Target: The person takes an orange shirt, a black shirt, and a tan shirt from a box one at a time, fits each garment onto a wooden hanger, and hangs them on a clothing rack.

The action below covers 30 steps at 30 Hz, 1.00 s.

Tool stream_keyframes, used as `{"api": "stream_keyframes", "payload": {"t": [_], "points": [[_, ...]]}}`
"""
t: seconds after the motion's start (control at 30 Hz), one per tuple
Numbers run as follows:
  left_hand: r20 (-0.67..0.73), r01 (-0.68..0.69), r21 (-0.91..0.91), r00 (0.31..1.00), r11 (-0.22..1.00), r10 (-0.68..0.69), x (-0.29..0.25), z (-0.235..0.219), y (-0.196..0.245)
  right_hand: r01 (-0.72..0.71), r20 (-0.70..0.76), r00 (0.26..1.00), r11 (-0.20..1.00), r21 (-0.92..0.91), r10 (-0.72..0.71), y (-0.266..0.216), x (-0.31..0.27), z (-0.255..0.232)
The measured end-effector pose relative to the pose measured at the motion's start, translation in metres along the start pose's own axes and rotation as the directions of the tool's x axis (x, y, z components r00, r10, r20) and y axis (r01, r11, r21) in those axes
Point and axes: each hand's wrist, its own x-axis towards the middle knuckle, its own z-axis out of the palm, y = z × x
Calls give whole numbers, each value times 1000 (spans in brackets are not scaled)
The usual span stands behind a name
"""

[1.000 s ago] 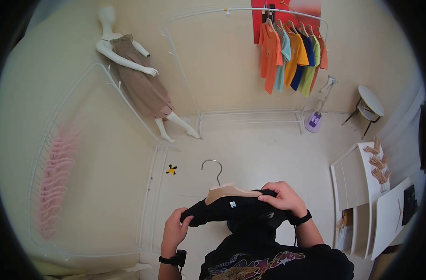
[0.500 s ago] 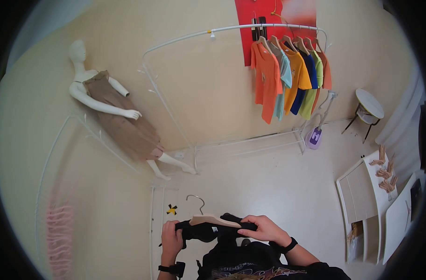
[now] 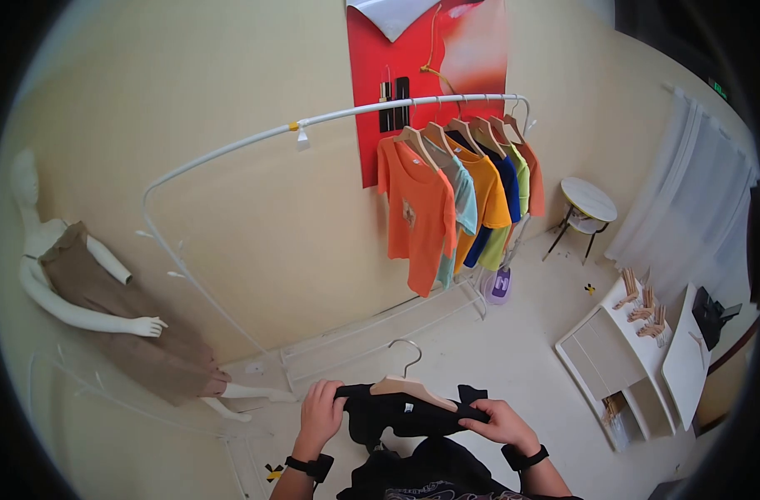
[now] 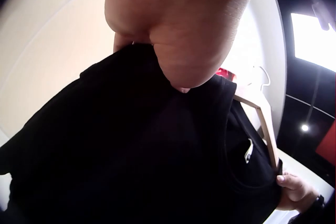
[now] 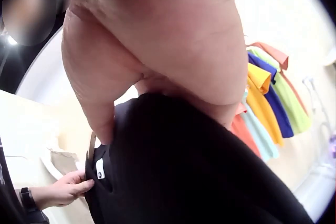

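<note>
A black T-shirt (image 3: 378, 405) hangs between my two hands on a wooden hanger (image 3: 411, 388), whose bare metal hook points up. My left hand (image 3: 320, 413) grips one shoulder of the shirt. At the other shoulder my right hand (image 3: 506, 426) pinches the cloth near the hanger's end, thumb on the near side. In the left wrist view the black cloth (image 4: 131, 140) drapes below the left hand, and a white neck label (image 4: 249, 151) shows inside the collar. The right wrist view shows the cloth (image 5: 189, 161) hanging under the right hand.
Several coloured T-shirts (image 3: 417, 218) hang at the right end of a white clothes rack (image 3: 221, 153). A mannequin (image 3: 47, 283) in a brown dress stands left. On the right are a round side table (image 3: 588, 201) and a white cabinet (image 3: 605, 350) with wooden hand models (image 3: 644, 312).
The head view has turned right and up, so the rack and its shirts appear further left and lower. Both hands still hold the black T-shirt on its hanger.
</note>
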Motion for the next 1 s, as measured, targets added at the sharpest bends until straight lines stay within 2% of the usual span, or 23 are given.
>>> {"api": "stream_keyframes", "payload": {"t": [0.07,0.13,0.2,0.27,0.3,0.33,0.4,0.43,0.53,0.6,0.7,0.83,1.0], "points": [[57,-10,-27,998,1000,12,37,8,-8,-41,-30,999,999,18,41,2,11,-3],[69,-33,-25,997,999,34,69,18,-17,-10,-116,993,998,65,18,10,27,-4],[83,-25,-43,996,999,28,100,26,-27,1,-129,992,999,45,5,0,47,-13],[58,-38,-68,997,997,42,129,39,-36,-32,-134,989,963,268,70,-10,74,-27],[54,-31,-65,998,997,35,143,44,-40,-84,-115,986,950,302,124,-8,88,-34],[32,-39,-62,999,997,41,159,46,-44,-82,-106,987,950,300,119,-5,102,-41],[5,-49,-38,999,998,50,199,51,-45,127,-220,972,977,170,-88,-6,135,-57],[12,-65,-25,998,998,66,215,53,-46,132,-223,969,986,100,-107,-4,146,-66],[25,-114,28,993,993,114,273,40,-38,205,-359,932,898,389,-57,-4,177,-70],[-32,-166,19,985,986,167,313,45,-32,276,-428,899,880,385,-95,-12,201,-79],[-63,-179,-16,982,984,177,360,62,-34,441,-596,744,892,97,-303,-22,237,-89],[-106,-229,-90,970,969,219,422,79,-43,412,-608,748,905,110,-266,-60,259,-97],[-105,-332,-182,943,926,317,507,94,-52,413,-648,692,911,-5,-318,-81,297,-96]]}}
